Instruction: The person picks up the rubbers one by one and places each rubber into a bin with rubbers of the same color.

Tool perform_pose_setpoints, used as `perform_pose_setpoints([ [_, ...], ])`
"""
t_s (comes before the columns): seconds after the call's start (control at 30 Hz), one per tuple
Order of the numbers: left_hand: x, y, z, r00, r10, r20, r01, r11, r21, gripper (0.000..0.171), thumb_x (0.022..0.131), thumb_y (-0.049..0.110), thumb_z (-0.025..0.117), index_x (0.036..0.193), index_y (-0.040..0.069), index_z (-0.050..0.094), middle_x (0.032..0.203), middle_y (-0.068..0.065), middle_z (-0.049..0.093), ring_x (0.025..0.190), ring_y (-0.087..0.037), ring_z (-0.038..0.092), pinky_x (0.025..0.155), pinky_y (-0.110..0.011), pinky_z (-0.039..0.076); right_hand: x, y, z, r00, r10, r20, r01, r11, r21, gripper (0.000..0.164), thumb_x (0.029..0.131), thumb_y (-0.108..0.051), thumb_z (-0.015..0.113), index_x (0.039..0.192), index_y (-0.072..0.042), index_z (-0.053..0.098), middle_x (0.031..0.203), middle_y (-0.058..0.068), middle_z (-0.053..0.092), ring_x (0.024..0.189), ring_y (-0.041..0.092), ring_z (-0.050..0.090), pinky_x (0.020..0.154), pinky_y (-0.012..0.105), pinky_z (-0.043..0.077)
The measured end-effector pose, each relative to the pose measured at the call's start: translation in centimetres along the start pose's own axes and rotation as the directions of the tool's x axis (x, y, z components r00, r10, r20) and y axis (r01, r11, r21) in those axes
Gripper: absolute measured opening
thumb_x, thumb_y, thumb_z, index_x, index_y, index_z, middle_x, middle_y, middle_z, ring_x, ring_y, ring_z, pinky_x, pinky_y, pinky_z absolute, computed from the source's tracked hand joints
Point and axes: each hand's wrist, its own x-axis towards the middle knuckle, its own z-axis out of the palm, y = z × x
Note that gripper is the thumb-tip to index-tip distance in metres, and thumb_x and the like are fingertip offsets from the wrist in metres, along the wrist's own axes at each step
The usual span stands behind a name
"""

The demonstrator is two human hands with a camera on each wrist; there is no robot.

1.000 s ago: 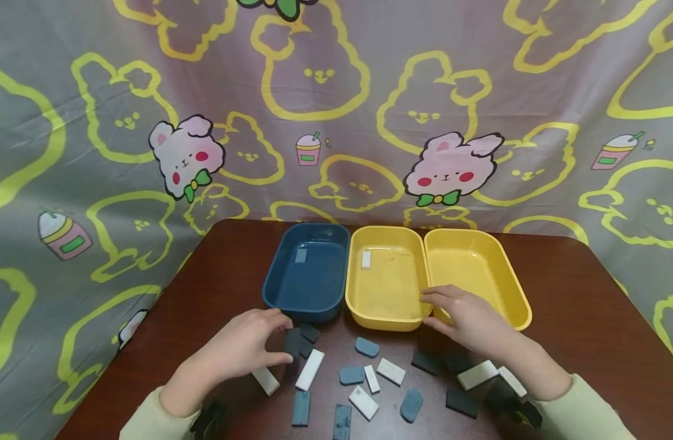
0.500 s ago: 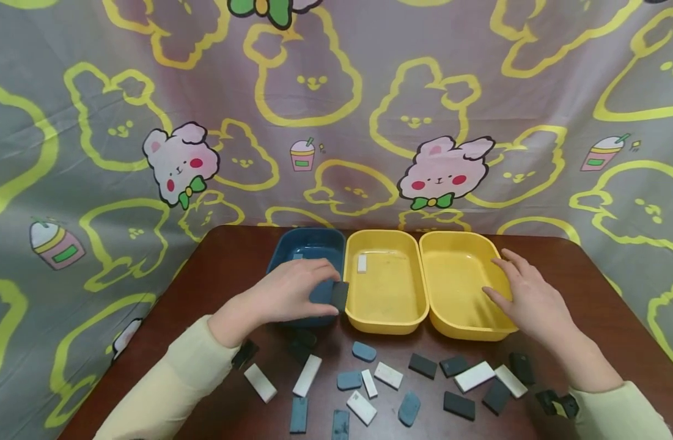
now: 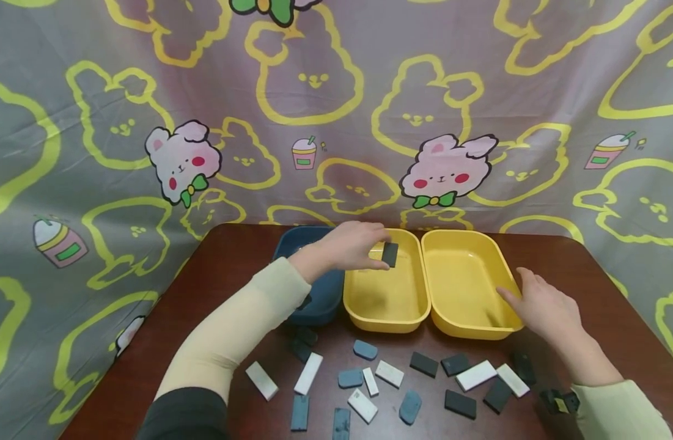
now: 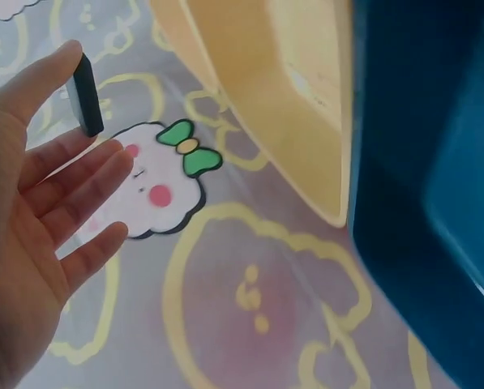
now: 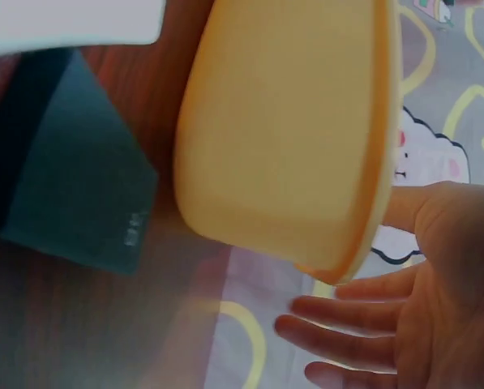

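My left hand (image 3: 347, 246) pinches a flat, dark rectangular block (image 3: 390, 255) between thumb and fingers, above the middle yellow bin (image 3: 388, 299). In the left wrist view the same dark block (image 4: 85, 96) is edge-on at the fingertips, the other fingers spread. A white block inside that bin is mostly covered by the hand. My right hand (image 3: 547, 305) is at the right rim of the right yellow bin (image 3: 470, 293), its fingers extended and holding nothing. The right wrist view has the thumb tip hidden behind the bin; whether it touches the rim, I cannot tell.
A blue bin (image 3: 322, 308) stands at the left, partly under my left forearm. Several white, blue-grey and black blocks lie in front of the bins, among them a white block (image 3: 476, 375) and a black block (image 3: 460, 404). A patterned curtain (image 3: 336, 110) hangs behind the table.
My left hand has lifted the dark block from the table and carried it rightward, past the blue bin, over the middle yellow bin. My right hand has moved right to the right bin's far side.
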Motion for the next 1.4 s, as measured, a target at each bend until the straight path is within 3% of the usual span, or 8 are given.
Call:
perform_pose_setpoints([
  [0.13,3.0,0.1,1.0,0.999,-0.016,0.029,0.017,1.0,-0.006,0.058,0.086,0.056,0.066,0.127,0.015,0.061,0.108,0.004,0.06,0.089,-0.01,0.054,0.079,-0.026,0.046,0.3,0.5,0.2,0.996,0.025,0.091,-0.022,0.999,-0.035,0.067,0.097,-0.037,0.056,0.125,0.02,0.039,0.09,0.031,0.058,0.068,0.036,0.055,0.057,0.046,0.046],
  [0.27,5.4,0.5,1.7,0.998,-0.021,0.066,0.023,1.0,-0.022,0.053,0.087,0.054,0.066,0.123,0.016,0.061,0.108,0.003,0.062,0.089,-0.01,0.055,0.078,-0.027,0.046,0.3,0.8,0.7,0.994,-0.009,0.108,0.013,0.999,-0.041,0.045,0.099,-0.025,0.051,0.112,0.018,0.044,0.065,0.011,0.046,0.057,0.025,0.046,0.05,0.037,0.042],
  [0.53,9.8,2.4,4.0,0.992,-0.031,0.124,0.026,0.999,0.038,0.042,0.088,0.054,0.065,0.106,0.017,0.06,0.092,0.006,0.057,0.083,-0.011,0.053,0.071,-0.03,0.044,0.3,0.6,1.2,0.995,-0.036,0.091,0.04,0.998,-0.04,0.028,0.086,-0.01,0.058,0.1,0.012,0.047,0.063,0.009,0.042,0.056,0.024,0.044,0.048,0.036,0.041],
  [0.77,12.8,5.1,6.2,0.981,-0.096,0.169,0.079,0.991,0.108,0.038,0.089,0.054,0.063,0.106,0.02,0.059,0.099,0.008,0.06,0.091,-0.009,0.057,0.076,-0.03,0.046,0.2,0.2,1.3,0.995,-0.019,0.094,0.023,0.999,-0.045,0.028,0.086,-0.009,0.058,0.101,0.012,0.047,0.062,0.009,0.042,0.054,0.025,0.044,0.048,0.037,0.04],
  [0.87,13.7,6.4,7.3,0.967,-0.144,0.208,0.119,0.985,0.128,0.037,0.089,0.054,0.062,0.108,0.023,0.061,0.104,0.009,0.062,0.102,-0.01,0.056,0.092,-0.034,0.042,-0.1,0.3,1.2,0.995,-0.005,0.102,0.009,0.999,-0.044,0.031,0.087,-0.01,0.058,0.103,0.014,0.046,0.062,0.009,0.041,0.055,0.025,0.044,0.049,0.038,0.041],
  [1.0,14.2,7.8,8.1,0.944,-0.214,0.25,0.187,0.974,0.129,0.032,0.087,0.048,0.068,0.11,0.027,0.065,0.113,0.011,0.064,0.115,-0.014,0.051,0.108,-0.043,0.027,-0.5,0.6,1.2,0.995,0.006,0.103,-0.001,0.999,-0.045,0.034,0.087,-0.01,0.059,0.104,0.015,0.045,0.061,0.009,0.041,0.055,0.025,0.044,0.05,0.038,0.041],
  [1.23,14.5,9.1,8.7,0.91,-0.292,0.294,0.222,0.943,0.248,0.025,0.092,0.033,0.063,0.116,0.03,0.066,0.121,0.009,0.062,0.122,-0.016,0.044,0.107,-0.046,0.026,-0.5,0.4,1.4,0.996,-0.005,0.085,0.01,0.998,-0.057,0.036,0.085,-0.009,0.062,0.104,0.016,0.045,0.061,0.009,0.042,0.054,0.024,0.044,0.049,0.038,0.042],
  [1.4,14.9,9.2,8.9,0.891,-0.32,0.322,0.23,0.929,0.289,0.03,0.094,0.032,0.061,0.123,0.032,0.064,0.126,0.01,0.06,0.126,-0.016,0.043,0.108,-0.048,0.023,-0.5,0.2,1.5,0.997,-0.006,0.079,0.01,0.998,-0.06,0.036,0.085,-0.01,0.062,0.105,0.016,0.046,0.06,0.008,0.042,0.054,0.024,0.044,0.049,0.038,0.043],
])
